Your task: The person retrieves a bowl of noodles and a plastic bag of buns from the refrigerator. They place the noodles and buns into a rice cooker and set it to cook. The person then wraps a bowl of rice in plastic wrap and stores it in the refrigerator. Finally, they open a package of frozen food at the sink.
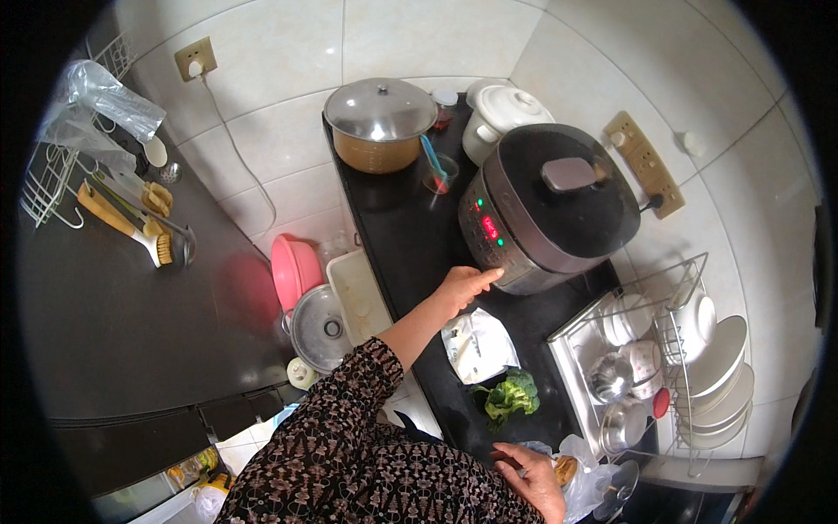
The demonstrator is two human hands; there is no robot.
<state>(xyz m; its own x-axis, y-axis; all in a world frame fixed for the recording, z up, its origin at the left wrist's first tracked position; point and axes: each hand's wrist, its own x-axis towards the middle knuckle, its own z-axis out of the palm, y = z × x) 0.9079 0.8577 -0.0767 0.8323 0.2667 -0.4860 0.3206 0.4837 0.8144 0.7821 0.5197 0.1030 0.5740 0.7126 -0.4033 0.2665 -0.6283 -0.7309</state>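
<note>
My left hand reaches to the electric pressure cooker, its index finger stretched out at the lower part of the front panel and its other fingers curled. The panel has a red lit display and green lights; the cooker's dark lid is on. Below this hand, a crumpled white bag bearing print lies on the black counter. Beside the bag is a piece of broccoli. Lower right, my right hand hangs with fingers spread and nothing visible in it, beside a clear plastic bag.
A lidded pot, a glass cup with a blue-handled utensil and a white lidded crock stand behind. At right, a wire dish rack holds bowls and plates. A pink basin and pot lid sit left, below the counter.
</note>
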